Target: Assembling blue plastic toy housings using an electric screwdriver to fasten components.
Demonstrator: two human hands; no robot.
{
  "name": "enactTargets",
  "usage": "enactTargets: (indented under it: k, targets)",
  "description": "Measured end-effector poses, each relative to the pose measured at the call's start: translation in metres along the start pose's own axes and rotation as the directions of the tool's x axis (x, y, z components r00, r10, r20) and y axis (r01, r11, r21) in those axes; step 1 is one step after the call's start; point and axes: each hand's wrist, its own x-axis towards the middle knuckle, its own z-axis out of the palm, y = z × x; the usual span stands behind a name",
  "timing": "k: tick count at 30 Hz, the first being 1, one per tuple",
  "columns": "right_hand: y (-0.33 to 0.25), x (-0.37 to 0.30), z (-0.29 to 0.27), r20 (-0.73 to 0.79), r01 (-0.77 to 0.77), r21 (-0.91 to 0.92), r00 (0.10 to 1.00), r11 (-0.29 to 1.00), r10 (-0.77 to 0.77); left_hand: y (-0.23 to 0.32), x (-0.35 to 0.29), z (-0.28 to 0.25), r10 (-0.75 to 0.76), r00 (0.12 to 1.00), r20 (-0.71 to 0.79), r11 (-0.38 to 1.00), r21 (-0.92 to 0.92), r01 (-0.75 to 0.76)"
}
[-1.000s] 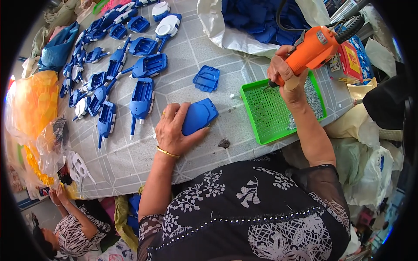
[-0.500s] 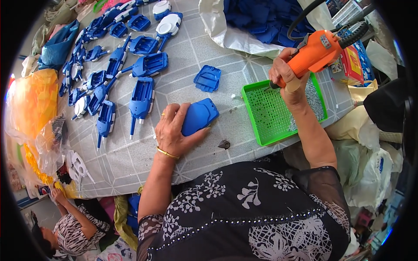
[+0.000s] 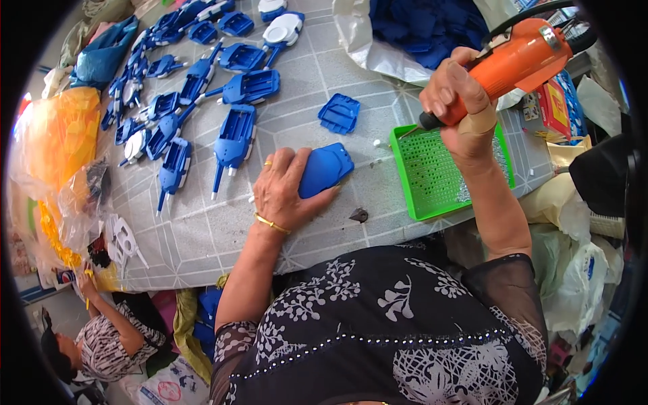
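Observation:
My left hand is closed round the lower left side of a blue plastic toy housing, pressed flat on the table with its smooth side up. My right hand grips an orange electric screwdriver above a green perforated tray. The driver's thin bit points left, over the tray's left rim; whether a screw sits on it is too small to tell. Small silvery screws lie along the tray's right side. Beyond the housing lies a loose blue cover plate.
Several blue toy bodies with barrel-like rods spread across the table's left side. At the back, a white sack holds blue plates. A dark chip lies near the front edge. Another person works at lower left.
My right hand has lifted the screwdriver, and its bit has gone from inside the tray toward the left rim. The left hand keeps hold of the housing; the whole view has shifted slightly.

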Motion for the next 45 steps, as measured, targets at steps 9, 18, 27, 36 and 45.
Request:
enactTargets:
  k: [9, 18, 27, 36, 45]
  targets:
    - [0.040, -0.005, 0.051, 0.138, -0.077, -0.143, 0.986, 0.987, 0.097, 0.001, 0.001, -0.001, -0.012, 1.000, 0.012, 1.000, -0.003, 0.012]
    - [0.057, -0.011, 0.059, 0.137, -0.084, -0.157, 0.985, 0.984, 0.105, -0.005, -0.001, 0.002, -0.011, 0.999, 0.037, 1.000, -0.019, 0.012]
    - [0.063, -0.013, 0.054, 0.149, -0.096, -0.176, 0.981, 0.980, 0.123, -0.003, 0.000, 0.001, -0.015, 0.999, 0.038, 1.000, -0.026, 0.016]
    - [0.072, -0.013, 0.049, 0.220, -0.107, -0.198, 0.964, 0.974, 0.150, -0.001, 0.000, 0.002, -0.027, 0.999, 0.047, 0.999, -0.028, 0.028]
    - [0.076, -0.011, 0.055, 0.290, -0.064, -0.231, 0.948, 0.971, 0.132, 0.000, 0.001, -0.005, -0.027, 0.997, 0.070, 1.000, 0.005, 0.027]
